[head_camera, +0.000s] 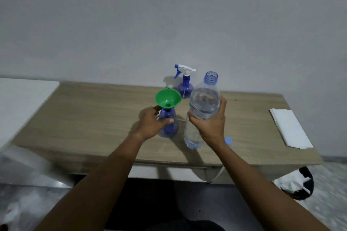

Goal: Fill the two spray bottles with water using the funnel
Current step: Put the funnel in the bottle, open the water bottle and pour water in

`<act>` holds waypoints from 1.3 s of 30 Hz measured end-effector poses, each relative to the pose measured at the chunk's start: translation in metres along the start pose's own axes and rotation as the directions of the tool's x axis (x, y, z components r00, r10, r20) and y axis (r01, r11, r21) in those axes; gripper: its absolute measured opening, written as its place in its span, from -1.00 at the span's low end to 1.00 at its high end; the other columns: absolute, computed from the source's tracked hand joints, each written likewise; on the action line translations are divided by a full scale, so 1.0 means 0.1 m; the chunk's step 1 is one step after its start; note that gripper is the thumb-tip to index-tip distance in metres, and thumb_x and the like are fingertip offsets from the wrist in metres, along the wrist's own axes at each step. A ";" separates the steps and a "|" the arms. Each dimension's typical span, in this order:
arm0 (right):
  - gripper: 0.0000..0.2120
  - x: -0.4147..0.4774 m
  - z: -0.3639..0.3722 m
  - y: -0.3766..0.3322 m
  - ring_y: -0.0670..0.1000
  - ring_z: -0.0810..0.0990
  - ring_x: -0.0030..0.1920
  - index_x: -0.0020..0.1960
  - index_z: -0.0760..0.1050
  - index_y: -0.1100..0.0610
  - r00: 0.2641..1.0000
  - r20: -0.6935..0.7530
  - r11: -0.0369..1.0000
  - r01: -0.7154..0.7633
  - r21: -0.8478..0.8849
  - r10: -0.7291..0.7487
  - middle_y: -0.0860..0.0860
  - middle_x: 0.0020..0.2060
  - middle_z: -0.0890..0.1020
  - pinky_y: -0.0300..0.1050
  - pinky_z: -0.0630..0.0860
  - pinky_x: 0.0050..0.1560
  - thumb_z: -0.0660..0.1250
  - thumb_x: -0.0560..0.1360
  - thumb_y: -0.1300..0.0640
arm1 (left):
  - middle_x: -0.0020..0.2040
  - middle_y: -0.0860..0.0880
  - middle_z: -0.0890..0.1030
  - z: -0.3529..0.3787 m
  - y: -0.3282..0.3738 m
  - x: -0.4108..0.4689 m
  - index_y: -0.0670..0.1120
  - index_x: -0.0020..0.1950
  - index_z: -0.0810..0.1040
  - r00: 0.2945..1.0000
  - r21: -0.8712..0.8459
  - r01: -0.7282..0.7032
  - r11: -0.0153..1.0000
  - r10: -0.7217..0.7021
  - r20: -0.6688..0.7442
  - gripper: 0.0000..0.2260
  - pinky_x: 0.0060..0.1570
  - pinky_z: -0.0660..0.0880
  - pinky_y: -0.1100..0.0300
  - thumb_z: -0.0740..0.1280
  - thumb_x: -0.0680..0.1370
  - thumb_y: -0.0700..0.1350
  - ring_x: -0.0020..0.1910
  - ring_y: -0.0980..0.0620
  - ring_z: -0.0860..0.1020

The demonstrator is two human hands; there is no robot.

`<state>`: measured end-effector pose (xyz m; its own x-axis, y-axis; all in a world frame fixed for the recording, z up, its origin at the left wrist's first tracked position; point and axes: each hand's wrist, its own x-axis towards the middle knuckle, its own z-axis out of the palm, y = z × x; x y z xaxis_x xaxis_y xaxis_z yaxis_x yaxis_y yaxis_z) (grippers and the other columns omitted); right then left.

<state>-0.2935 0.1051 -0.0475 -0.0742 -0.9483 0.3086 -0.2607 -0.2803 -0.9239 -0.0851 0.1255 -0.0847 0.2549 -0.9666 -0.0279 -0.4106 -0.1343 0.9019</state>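
Our left hand [153, 121] curls fingers and thumb round the near spray bottle [170, 129], with the green funnel [167, 98] seated in its neck. The second spray bottle [185, 88], trigger head on, stands just behind. Our right hand [210, 125] clamps the uncapped water bottle [204, 99] upright beside them. We should steady the base, tip slowly over the funnel's bowl, and watch the level.
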 end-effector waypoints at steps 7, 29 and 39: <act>-0.27 -0.02 -0.06 -0.10 -0.31 0.61 -0.04 0.28 0.37 0.04 1.000 0.018 0.996 0.020 -0.087 -0.018 -0.47 -0.02 0.56 -0.33 0.55 -0.04 0.65 0.23 0.23 | -0.02 -0.20 0.71 -0.07 -0.12 0.05 -0.09 0.10 0.68 1.000 0.034 -0.025 0.999 0.025 0.004 -0.57 0.02 0.56 -0.14 0.54 0.31 0.09 -0.05 -0.10 0.64; -0.34 0.23 -0.46 -0.42 0.03 0.67 -0.13 0.16 0.41 -0.15 0.850 0.509 0.864 0.150 -0.481 0.135 -0.10 -0.09 0.69 0.13 0.64 -0.09 0.55 0.10 -0.02 | 0.04 -0.04 0.72 -0.01 -0.27 0.16 -0.11 0.22 0.64 0.998 -0.088 0.036 0.995 -0.032 0.047 -0.61 0.18 0.57 -0.07 0.55 0.40 -0.15 0.09 -0.03 0.66; -0.39 0.37 -0.51 -0.54 0.02 0.66 -0.15 0.10 0.43 -0.09 0.757 0.607 0.820 0.177 -0.545 0.240 -0.11 -0.14 0.67 0.07 0.63 -0.09 0.57 0.10 0.02 | 0.11 -0.04 0.71 0.00 -0.22 0.13 -0.13 0.27 0.62 0.997 -0.147 0.052 0.988 -0.043 0.063 -0.57 0.24 0.54 -0.05 0.55 0.41 -0.19 0.16 -0.05 0.64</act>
<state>-0.3314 0.0930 0.0254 0.4657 -0.8759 -0.1259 -0.7514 -0.3162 -0.5792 -0.0725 0.1160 -0.1051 0.2167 -0.9717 -0.0940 -0.2633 -0.1509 0.9528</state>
